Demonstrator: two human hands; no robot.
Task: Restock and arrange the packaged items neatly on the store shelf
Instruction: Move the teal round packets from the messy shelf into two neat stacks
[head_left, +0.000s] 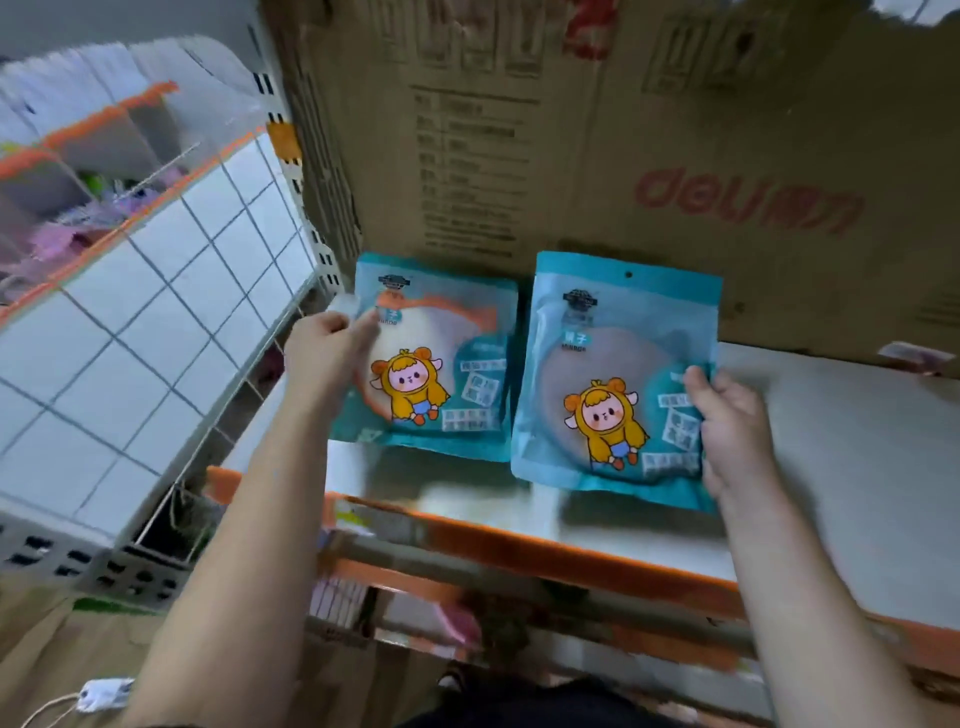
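Head view. Cardboard carton (571, 130), printed "deli" in red and upside down, stands at the back of the shelf (841, 467). Two teal pouches, each bearing a cartoon figure in a yellow hood, are directly in front of the carton, side by side and nearly touching. Left pouch (447, 384): its top edge meets the carton's lower face. The left hand (332, 353) holds its upper left edge, grip closed with fingers curled; detail blurred. Right pouch (608, 364): the right hand (727, 426) holds its right edge, grip closed, thumb on the front. Whether either pouch rests on the shelf cannot be told. A white wire grid panel (156, 312) stands left of the carton.
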